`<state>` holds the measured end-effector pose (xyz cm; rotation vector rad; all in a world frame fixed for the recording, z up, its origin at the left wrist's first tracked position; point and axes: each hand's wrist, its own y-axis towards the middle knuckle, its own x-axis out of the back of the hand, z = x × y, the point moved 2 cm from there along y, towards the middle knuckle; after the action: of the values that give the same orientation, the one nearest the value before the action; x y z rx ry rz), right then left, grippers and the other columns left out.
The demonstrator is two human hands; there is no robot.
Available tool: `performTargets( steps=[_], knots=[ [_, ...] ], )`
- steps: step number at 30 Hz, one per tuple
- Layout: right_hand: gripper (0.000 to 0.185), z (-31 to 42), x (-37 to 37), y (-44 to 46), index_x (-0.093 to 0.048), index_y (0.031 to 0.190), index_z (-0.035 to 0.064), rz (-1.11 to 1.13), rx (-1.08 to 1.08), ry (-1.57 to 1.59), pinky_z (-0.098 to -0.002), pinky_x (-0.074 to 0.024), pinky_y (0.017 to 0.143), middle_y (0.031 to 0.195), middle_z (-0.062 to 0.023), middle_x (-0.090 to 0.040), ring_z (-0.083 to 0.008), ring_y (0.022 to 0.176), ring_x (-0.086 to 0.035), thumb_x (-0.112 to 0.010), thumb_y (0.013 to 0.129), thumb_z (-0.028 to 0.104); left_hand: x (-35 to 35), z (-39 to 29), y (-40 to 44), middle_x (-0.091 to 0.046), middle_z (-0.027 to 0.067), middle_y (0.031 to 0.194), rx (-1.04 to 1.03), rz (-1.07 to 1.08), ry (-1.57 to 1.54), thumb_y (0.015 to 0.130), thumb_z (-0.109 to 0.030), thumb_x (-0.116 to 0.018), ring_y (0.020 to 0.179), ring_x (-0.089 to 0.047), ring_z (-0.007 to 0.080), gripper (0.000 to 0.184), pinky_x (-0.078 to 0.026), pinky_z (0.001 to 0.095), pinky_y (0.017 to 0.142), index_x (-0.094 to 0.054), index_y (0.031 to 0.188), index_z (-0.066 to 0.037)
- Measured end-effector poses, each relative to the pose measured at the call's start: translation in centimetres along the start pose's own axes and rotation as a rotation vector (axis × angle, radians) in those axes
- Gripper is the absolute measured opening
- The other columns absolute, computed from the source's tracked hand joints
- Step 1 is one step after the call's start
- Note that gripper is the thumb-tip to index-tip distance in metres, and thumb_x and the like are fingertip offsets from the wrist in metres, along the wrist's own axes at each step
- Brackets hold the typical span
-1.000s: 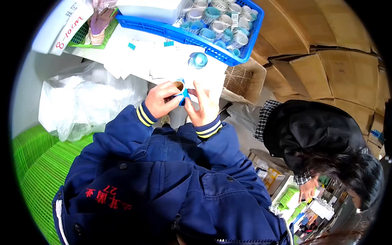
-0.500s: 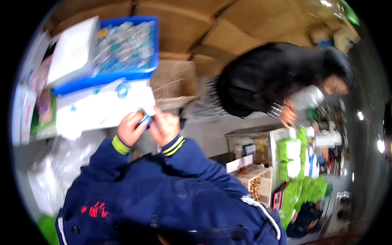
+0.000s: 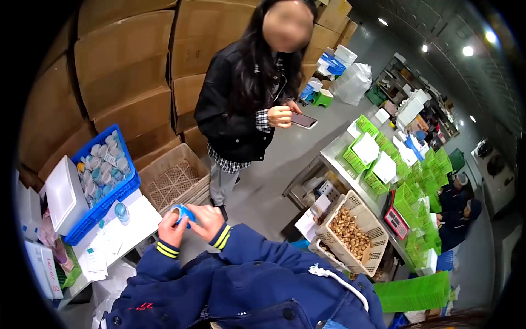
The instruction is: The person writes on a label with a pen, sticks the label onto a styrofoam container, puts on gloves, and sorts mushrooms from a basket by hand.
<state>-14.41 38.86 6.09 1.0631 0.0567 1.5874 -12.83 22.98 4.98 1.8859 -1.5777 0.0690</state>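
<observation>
A small blue roll (image 3: pixel 184 213), ring-shaped like tape or labels, is held up in front of my chest. The fingers of my left hand (image 3: pixel 171 229) are closed around its left side. From the right, the fingers of my right hand (image 3: pixel 207 221) pinch its edge. Beyond my left hand stands a white table (image 3: pixel 129 233), with a clear and light-blue piece (image 3: pixel 121 213) and white paper slips (image 3: pixel 96 264) on it. A blue basket (image 3: pixel 130 189) behind them is full of small white and blue pieces whose kind I cannot make out.
A person in a black jacket (image 3: pixel 230 104) stands ahead holding a phone (image 3: pixel 304 120). Beige crates (image 3: pixel 181 181) sit beside the white table. At right, a metal bench (image 3: pixel 339 159) carries green baskets (image 3: pixel 356 156) and a red scale (image 3: pixel 395 219); a crate of brown items (image 3: pixel 350 233) is nearer.
The view has swung and sharpened, bringing the standing person upright into sight, now with a phone in hand. Both my hands still hold the blue roll near my chest.
</observation>
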Motion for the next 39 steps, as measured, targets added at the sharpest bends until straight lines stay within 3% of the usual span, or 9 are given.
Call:
performTargets(
  steps=[2, 4, 6, 8, 9, 10, 12, 20, 39],
  knots=[
    [0.040, -0.2, 3.3, -0.9, -0.057, 0.110, 0.0048, -0.130, 0.028, 0.058, -0.0333, -0.0436, 0.073, 0.098, -0.0104, -0.062, -0.0253, 0.085, -0.057, -0.067, 0.073, 0.014, -2.0, -2.3, 0.3, -0.044, 0.0101, 0.063, -0.058, -0.018, -0.001, 0.076, -0.011, -0.068, 0.054, -0.044, 0.0224, 0.022, -0.035, 0.0325, 0.049, -0.052, 0.068, 0.001],
    [0.030, -1.3, 4.9, -3.0, -0.059, 0.102, 0.0039, -0.102, -0.136, 0.270, -0.0297, -0.0452, 0.066, 0.088, -0.0088, -0.061, -0.0188, 0.074, -0.057, -0.068, 0.074, 0.011, -3.7, -4.3, 0.4, -0.045, 0.0100, 0.063, -0.069, -0.018, -0.038, 0.075, -0.010, -0.069, 0.056, -0.045, 0.0239, 0.020, -0.036, 0.0331, 0.051, -0.052, 0.070, 0.001],
    [0.019, -2.3, 5.2, -5.4, -0.061, 0.098, 0.0039, 0.043, -0.572, 0.811, -0.0221, -0.0443, 0.059, 0.080, -0.0005, -0.058, -0.0074, 0.065, -0.052, -0.063, 0.085, 0.018, -5.3, -6.2, 0.4, -0.050, 0.0101, 0.069, -0.168, -0.001, -0.048, 0.071, -0.007, -0.069, 0.066, -0.049, 0.0278, 0.017, -0.040, 0.0351, 0.060, -0.054, 0.074, -0.001],
    [0.021, -3.9, 6.0, -7.3, -0.061, 0.100, 0.0058, 0.275, -0.949, 1.074, -0.0202, -0.0434, 0.057, 0.080, 0.0006, -0.057, -0.0076, 0.064, -0.053, -0.058, 0.089, 0.023, -7.1, -7.0, 0.1, -0.052, 0.0104, 0.073, -0.234, 0.010, -0.041, 0.070, -0.007, -0.070, 0.068, -0.050, 0.0285, 0.017, -0.041, 0.0352, 0.062, -0.055, 0.075, -0.002],
    [0.022, -4.0, 6.4, -8.1, -0.060, 0.101, 0.0077, 0.250, -1.070, 1.325, -0.0203, -0.0418, 0.055, 0.082, -0.0002, -0.058, -0.0086, 0.065, -0.054, -0.054, 0.091, 0.027, -7.8, -7.6, 0.2, -0.053, 0.0107, 0.075, -0.284, 0.002, -0.024, 0.069, -0.008, -0.071, 0.069, -0.050, 0.0291, 0.018, -0.041, 0.0350, 0.063, -0.055, 0.075, -0.002],
    [0.022, -4.4, 7.0, -8.7, -0.060, 0.101, 0.0077, 0.265, -1.075, 1.322, -0.0203, -0.0418, 0.055, 0.082, -0.0002, -0.058, -0.0086, 0.065, -0.054, -0.054, 0.091, 0.027, -8.4, -8.2, 0.1, -0.053, 0.0111, 0.076, -0.308, 0.017, -0.030, 0.068, -0.008, -0.071, 0.070, -0.051, 0.0292, 0.019, -0.041, 0.0352, 0.063, -0.055, 0.075, -0.002],
    [0.020, -4.4, 7.9, -9.7, -0.058, 0.099, 0.0086, 0.153, -1.067, 1.698, -0.0218, -0.0411, 0.055, 0.084, -0.0006, -0.058, -0.0099, 0.069, -0.054, -0.053, 0.092, 0.026, -9.2, -9.7, 0.1, -0.053, 0.0110, 0.077, -0.348, 0.037, -0.027, 0.066, -0.008, -0.072, 0.071, -0.051, 0.0289, 0.020, -0.041, 0.0354, 0.063, -0.055, 0.075, -0.003],
    [0.014, -5.2, 9.1, -11.3, -0.059, 0.091, 0.0102, 0.111, -1.040, 2.048, -0.0239, -0.0400, 0.058, 0.083, 0.0019, -0.058, -0.0111, 0.071, -0.052, -0.053, 0.091, 0.023, -10.9, -12.0, -0.3, -0.055, 0.0090, 0.078, -0.500, 0.052, 0.092, 0.059, -0.009, -0.076, 0.070, -0.052, 0.0273, 0.025, -0.043, 0.0348, 0.062, -0.058, 0.075, -0.005],
    [0.016, -3.7, 6.6, -9.9, -0.058, 0.086, 0.0093, 0.087, -1.022, 2.226, -0.0228, -0.0346, 0.054, 0.077, 0.0030, -0.057, -0.0097, 0.065, -0.043, -0.051, 0.093, 0.022, -8.0, -11.6, -0.3, -0.055, 0.0094, 0.080, -0.509, 0.061, 0.180, 0.057, -0.009, -0.076, 0.072, -0.052, 0.0280, 0.027, -0.044, 0.0349, 0.062, -0.057, 0.076, -0.005]
  ],
)
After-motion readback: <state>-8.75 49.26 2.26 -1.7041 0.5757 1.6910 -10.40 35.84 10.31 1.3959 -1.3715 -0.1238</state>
